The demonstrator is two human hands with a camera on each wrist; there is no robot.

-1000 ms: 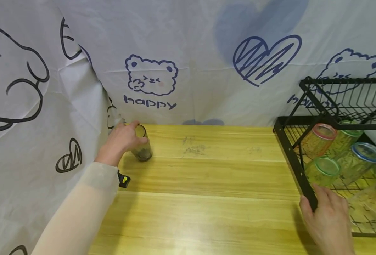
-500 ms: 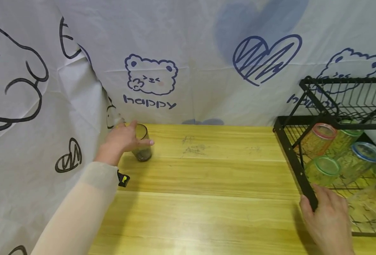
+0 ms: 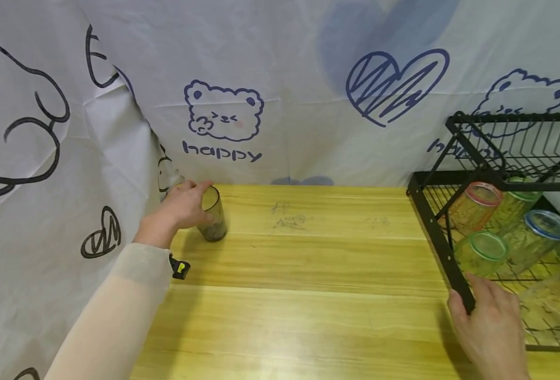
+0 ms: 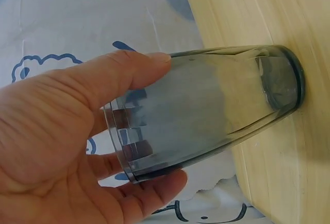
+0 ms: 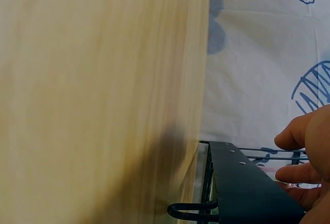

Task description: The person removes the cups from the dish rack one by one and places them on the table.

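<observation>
In the head view my left hand (image 3: 184,207) is at the upper part of a tall smoky-grey drinking glass (image 3: 214,224) by the back left corner. The left wrist view has the thumb (image 4: 129,69) against one side of the glass (image 4: 206,100) and fingers on the other, around its rim. The glass's base is on the wooden table (image 4: 283,147). My right hand (image 3: 491,322) is at the front left side of a black metal rack (image 3: 434,227), holding nothing. Its loosely bent fingers (image 5: 296,175) overlap the rack's side bar (image 5: 242,183) in the right wrist view.
Several clear jars and cups stand in the rack, among them a red-rimmed one (image 3: 483,195), a green-rimmed one (image 3: 487,247) and a blue-rimmed one (image 3: 546,226). A white printed cloth (image 3: 284,105) hangs along the back and left. A black strap piece (image 3: 180,268) shows at my left wrist.
My left thumb stretched out away from the glass half a second ago and is now back against its side. The glass and my right hand stay in place.
</observation>
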